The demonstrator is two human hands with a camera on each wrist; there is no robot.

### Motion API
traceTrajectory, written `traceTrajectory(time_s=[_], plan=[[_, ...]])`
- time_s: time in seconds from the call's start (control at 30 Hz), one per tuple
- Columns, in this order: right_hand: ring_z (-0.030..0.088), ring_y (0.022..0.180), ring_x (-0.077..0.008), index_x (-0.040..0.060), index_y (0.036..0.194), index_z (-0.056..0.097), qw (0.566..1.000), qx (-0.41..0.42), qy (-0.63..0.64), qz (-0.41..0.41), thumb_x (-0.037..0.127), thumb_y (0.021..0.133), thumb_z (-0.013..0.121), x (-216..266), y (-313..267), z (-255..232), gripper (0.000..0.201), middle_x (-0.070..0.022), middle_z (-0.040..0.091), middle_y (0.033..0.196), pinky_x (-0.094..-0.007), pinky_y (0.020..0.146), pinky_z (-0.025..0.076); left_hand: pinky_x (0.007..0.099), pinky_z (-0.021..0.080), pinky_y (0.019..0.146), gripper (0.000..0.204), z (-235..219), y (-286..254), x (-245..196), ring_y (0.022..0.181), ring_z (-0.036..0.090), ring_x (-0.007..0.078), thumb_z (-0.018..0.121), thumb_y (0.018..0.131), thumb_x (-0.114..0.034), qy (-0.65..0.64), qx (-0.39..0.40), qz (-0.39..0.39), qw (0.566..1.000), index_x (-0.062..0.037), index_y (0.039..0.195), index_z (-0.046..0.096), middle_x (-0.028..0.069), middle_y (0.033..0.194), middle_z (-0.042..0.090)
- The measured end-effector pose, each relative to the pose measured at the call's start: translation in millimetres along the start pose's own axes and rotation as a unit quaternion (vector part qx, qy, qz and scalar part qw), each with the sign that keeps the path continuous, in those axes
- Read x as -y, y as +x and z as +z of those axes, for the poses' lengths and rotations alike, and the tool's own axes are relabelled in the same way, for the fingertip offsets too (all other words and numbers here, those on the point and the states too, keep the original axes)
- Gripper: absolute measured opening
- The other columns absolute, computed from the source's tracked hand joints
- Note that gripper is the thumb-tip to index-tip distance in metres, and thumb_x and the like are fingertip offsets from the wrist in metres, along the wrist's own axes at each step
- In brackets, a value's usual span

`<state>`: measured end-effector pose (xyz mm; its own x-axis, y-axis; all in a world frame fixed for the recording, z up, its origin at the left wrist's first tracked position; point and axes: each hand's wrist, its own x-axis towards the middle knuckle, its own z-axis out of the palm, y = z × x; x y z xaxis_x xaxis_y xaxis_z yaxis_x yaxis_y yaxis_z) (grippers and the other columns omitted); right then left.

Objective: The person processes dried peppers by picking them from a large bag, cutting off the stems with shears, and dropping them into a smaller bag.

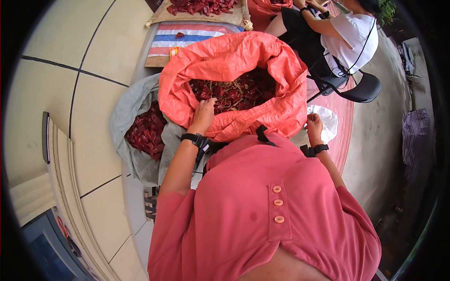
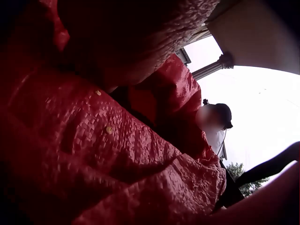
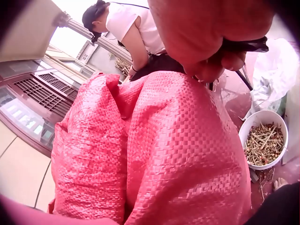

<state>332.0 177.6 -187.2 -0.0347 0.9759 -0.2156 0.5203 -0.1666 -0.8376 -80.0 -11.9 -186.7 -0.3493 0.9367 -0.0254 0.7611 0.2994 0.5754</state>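
Observation:
A large red woven sack (image 1: 234, 124) stands open in front of me, holding dark red dried chili peppers (image 1: 232, 96) mixed with pale stems. My left hand (image 1: 204, 114) reaches over the sack's near left rim, its fingertips at the peppers; I cannot tell whether they hold one. In the left wrist view that hand is a dark shape over the sack's folds. Outside the sack's right side, my right hand (image 1: 314, 129) pinches a dark, glossy dried chili pepper (image 3: 246, 44), best seen in the right wrist view.
A grey sack (image 1: 133, 100) of dried chilies stands at the left. Beyond lie a striped sheet (image 1: 187, 37) and a burlap sack (image 1: 161, 14) with more chilies. A white bucket (image 3: 243, 136) of stems stands beside a white bag (image 3: 272, 79). Another person (image 1: 349, 40) sits at the far right.

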Motion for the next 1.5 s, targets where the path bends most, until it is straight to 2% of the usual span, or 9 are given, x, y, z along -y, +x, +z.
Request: traceTrajectory(time_s=[0.33,0.57,0.73,0.9,1.0,1.2,1.33,1.43,1.5], plan=[[0.051,0.049,-0.0103,0.0024,0.094,0.061,1.000,-0.003,-0.013,0.018,0.006,0.086,0.058,-9.3,-24.6,-20.4,0.009,-0.0031,0.062,0.082,-0.0243,0.043,0.041,0.0422,0.047,0.093,0.043,-6.9,27.2,15.7,0.111,0.058,0.0351,0.076,0.072,-0.017,-0.004,0.276,-0.077,0.958,0.0053,0.106,0.061,0.0230,0.116,0.061],[0.050,0.059,-0.0061,0.0035,0.093,0.061,0.994,-0.015,0.075,-0.073,0.005,0.089,0.059,64.6,-22.3,-28.6,0.004,-0.0007,0.061,0.085,-0.0207,0.048,0.041,0.0454,0.047,0.077,0.031,-37.7,10.1,-34.9,0.101,0.056,0.0371,0.071,0.074,-0.006,0.152,-0.057,0.058,0.985,-0.0006,0.100,0.056,0.0178,0.107,0.053],[0.055,0.089,-0.0057,0.0024,0.102,0.064,0.963,0.218,0.107,-0.113,0.006,0.088,0.063,178.3,-32.4,2.8,0.015,0.0016,0.062,0.093,-0.0216,0.083,0.043,0.0431,0.049,0.077,0.028,-51.3,10.3,-64.6,0.092,0.059,0.0401,0.062,0.080,0.002,-0.010,-0.034,0.024,0.999,0.0002,0.105,0.050,0.0204,0.099,0.058],[0.058,0.093,-0.0111,0.0010,0.110,0.062,0.872,0.467,0.053,-0.135,0.008,0.084,0.069,239.0,-46.1,61.4,0.027,-0.0022,0.063,0.101,-0.0253,0.087,0.046,0.0403,0.049,0.077,0.028,-68.0,13.2,-107.3,0.092,0.063,0.0363,0.064,0.084,-0.006,-0.194,-0.030,-0.009,0.981,0.0014,0.107,0.051,0.0216,0.098,0.064],[0.059,0.087,-0.0110,-0.0003,0.111,0.061,0.877,0.457,0.145,-0.001,0.012,0.086,0.070,271.3,-63.5,82.3,0.030,-0.0029,0.062,0.097,-0.0245,0.081,0.049,0.0382,0.050,0.076,0.029,-67.6,11.6,-125.8,0.090,0.065,0.0311,0.064,0.087,-0.013,-0.254,-0.031,-0.023,0.967,0.0009,0.110,0.052,0.0198,0.097,0.065],[0.058,0.071,-0.0046,0.0049,0.104,0.065,0.835,0.494,0.241,-0.033,0.015,0.089,0.067,249.6,-61.4,112.1,0.018,0.0028,0.063,0.086,-0.0208,0.064,0.051,0.0417,0.048,0.082,0.037,-63.1,2.1,-144.7,0.096,0.062,0.0383,0.063,0.088,-0.014,-0.327,-0.055,-0.008,0.943,0.0029,0.116,0.047,0.0245,0.101,0.062],[0.063,0.071,-0.0093,0.0066,0.097,0.065,0.861,0.448,0.199,-0.139,0.009,0.086,0.068,254.4,-68.7,110.4,0.011,0.0009,0.064,0.084,-0.0238,0.062,0.053,0.0398,0.049,0.082,0.032,-68.9,-1.2,-153.6,0.098,0.062,0.0348,0.058,0.092,-0.012,-0.330,-0.102,0.046,0.937,0.0017,0.118,0.046,0.0213,0.103,0.062],[0.066,0.073,-0.0182,0.0075,0.096,0.065,0.813,0.236,0.006,-0.533,0.003,0.079,0.070,264.0,-74.0,106.8,0.018,-0.0045,0.065,0.086,-0.0271,0.063,0.054,0.0354,0.048,0.079,0.028,-70.9,0.1,-152.7,0.093,0.061,0.0250,0.055,0.095,-0.014,-0.358,-0.032,0.024,0.933,0.0002,0.118,0.046,0.0143,0.098,0.061],[0.066,0.075,-0.0234,0.0079,0.094,0.065,0.797,0.217,-0.023,-0.563,0.001,0.074,0.070,275.1,-80.3,97.5,0.022,-0.0075,0.064,0.087,-0.0287,0.063,0.054,0.0314,0.048,0.069,0.028,-69.4,2.2,-152.5,0.078,0.060,0.0180,0.053,0.097,-0.018,-0.403,-0.042,0.098,0.909,-0.0005,0.118,0.046,0.0073,0.085,0.060]])
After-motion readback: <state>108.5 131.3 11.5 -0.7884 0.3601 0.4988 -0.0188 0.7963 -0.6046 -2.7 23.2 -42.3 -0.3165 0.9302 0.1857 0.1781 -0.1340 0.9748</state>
